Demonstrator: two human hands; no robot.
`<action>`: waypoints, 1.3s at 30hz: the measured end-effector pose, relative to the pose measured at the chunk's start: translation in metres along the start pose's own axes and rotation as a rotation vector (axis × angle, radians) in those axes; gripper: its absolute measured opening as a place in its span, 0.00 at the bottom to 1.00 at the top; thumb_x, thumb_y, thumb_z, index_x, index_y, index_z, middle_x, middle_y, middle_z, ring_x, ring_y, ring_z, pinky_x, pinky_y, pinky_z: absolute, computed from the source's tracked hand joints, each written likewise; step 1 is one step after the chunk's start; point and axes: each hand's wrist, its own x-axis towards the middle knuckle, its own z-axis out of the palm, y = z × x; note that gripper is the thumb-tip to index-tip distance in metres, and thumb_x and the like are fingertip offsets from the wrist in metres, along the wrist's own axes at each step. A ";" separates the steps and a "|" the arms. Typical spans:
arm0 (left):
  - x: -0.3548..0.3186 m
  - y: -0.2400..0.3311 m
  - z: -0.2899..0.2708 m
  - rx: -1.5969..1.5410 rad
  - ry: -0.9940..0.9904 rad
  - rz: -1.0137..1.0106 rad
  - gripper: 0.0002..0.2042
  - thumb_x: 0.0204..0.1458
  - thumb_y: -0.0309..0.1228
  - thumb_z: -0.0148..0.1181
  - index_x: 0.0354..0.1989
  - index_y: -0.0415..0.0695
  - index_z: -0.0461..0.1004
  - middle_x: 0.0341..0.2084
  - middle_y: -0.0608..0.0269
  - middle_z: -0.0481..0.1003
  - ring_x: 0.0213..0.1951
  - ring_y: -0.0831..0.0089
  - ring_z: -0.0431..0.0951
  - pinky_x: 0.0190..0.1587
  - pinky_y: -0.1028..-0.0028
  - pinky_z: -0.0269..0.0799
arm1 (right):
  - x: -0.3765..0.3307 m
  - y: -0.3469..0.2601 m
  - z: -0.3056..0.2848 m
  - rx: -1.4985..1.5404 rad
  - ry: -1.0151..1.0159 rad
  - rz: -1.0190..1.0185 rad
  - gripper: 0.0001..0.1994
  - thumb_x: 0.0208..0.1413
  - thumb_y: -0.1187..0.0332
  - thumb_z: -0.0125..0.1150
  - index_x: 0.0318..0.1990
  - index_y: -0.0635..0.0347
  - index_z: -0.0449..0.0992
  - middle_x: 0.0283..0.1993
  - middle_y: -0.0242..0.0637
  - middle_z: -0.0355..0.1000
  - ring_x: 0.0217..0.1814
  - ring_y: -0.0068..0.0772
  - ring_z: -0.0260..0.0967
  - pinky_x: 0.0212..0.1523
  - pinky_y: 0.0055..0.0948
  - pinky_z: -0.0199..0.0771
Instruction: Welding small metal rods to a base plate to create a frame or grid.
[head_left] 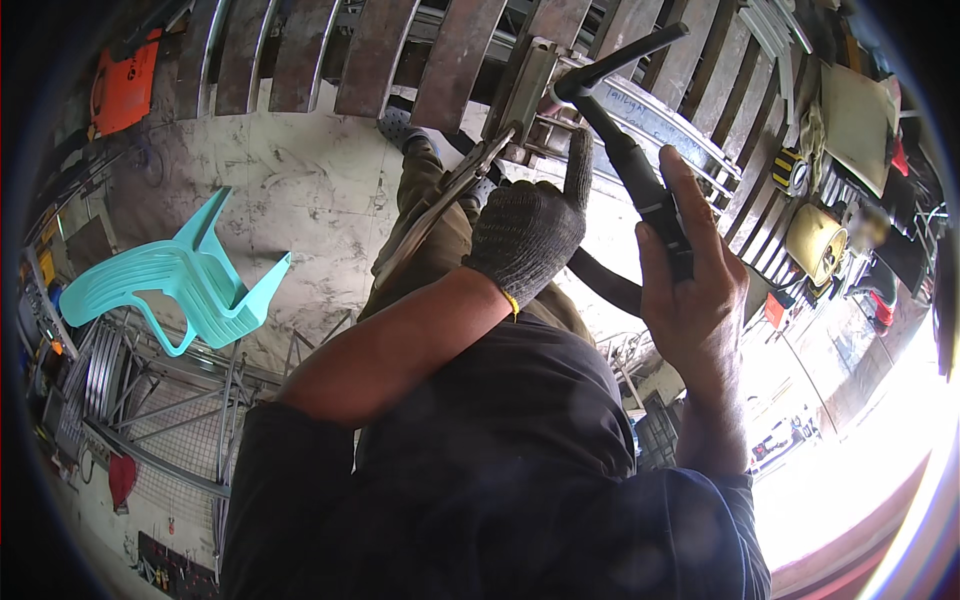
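Observation:
My right hand [695, 290], bare, holds a black TIG welding torch [625, 155] between thumb and fingers. Its head and long back cap lie over a metal frame piece [530, 90], with the small nozzle pointing toward that piece. In a dark knitted glove, my left hand [530, 230] is beside the torch. Its index finger stretches up to the metal piece while the other fingers are curled, and what they hold, if anything, is hidden. A metal locking clamp [470, 175] grips the work just left of the glove, its handles slanting down over my leg.
The work rests on a slatted metal table [375, 60]. A turquoise plastic chair [190, 280] lies tipped on the stained floor [300, 170] at left. A tape measure [790, 170] and a yellow reel [815, 245] are at right. Metal frames [170, 410] stand at lower left. A torch cable [605, 285] loops near my waist.

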 end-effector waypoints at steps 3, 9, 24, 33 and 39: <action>0.000 -0.001 0.005 -0.034 -0.014 -0.003 0.39 0.58 0.34 0.59 0.74 0.27 0.50 0.19 0.57 0.77 0.22 0.64 0.81 0.19 0.65 0.75 | 0.000 0.000 0.000 -0.007 -0.005 0.003 0.33 0.61 0.74 0.65 0.74 0.43 0.65 0.36 0.47 0.80 0.37 0.39 0.84 0.37 0.40 0.83; 0.000 0.000 0.010 -0.099 -0.019 -0.018 0.38 0.61 0.38 0.57 0.75 0.30 0.51 0.20 0.56 0.78 0.24 0.62 0.82 0.22 0.62 0.77 | 0.000 -0.008 -0.006 0.000 -0.073 0.082 0.31 0.62 0.76 0.63 0.73 0.47 0.67 0.53 0.49 0.81 0.51 0.41 0.84 0.50 0.39 0.83; -0.002 -0.002 0.013 -0.094 0.067 0.025 0.46 0.51 0.27 0.62 0.75 0.25 0.43 0.15 0.57 0.75 0.18 0.65 0.79 0.17 0.62 0.74 | 0.000 -0.011 -0.004 -0.021 -0.070 0.062 0.32 0.61 0.77 0.64 0.73 0.48 0.67 0.54 0.50 0.80 0.54 0.42 0.83 0.51 0.39 0.82; -0.002 0.000 0.012 -0.052 0.071 0.016 0.41 0.53 0.30 0.61 0.74 0.26 0.50 0.17 0.58 0.76 0.18 0.65 0.79 0.18 0.64 0.75 | 0.000 -0.011 0.000 -0.055 -0.004 -0.032 0.34 0.60 0.76 0.65 0.74 0.41 0.65 0.40 0.45 0.81 0.37 0.40 0.83 0.37 0.40 0.85; -0.002 0.001 0.012 0.012 0.041 0.012 0.35 0.56 0.33 0.59 0.70 0.29 0.57 0.19 0.60 0.77 0.20 0.65 0.80 0.18 0.64 0.75 | -0.002 -0.012 -0.002 -0.089 -0.047 0.010 0.34 0.61 0.73 0.65 0.74 0.39 0.64 0.36 0.43 0.79 0.34 0.39 0.83 0.34 0.41 0.84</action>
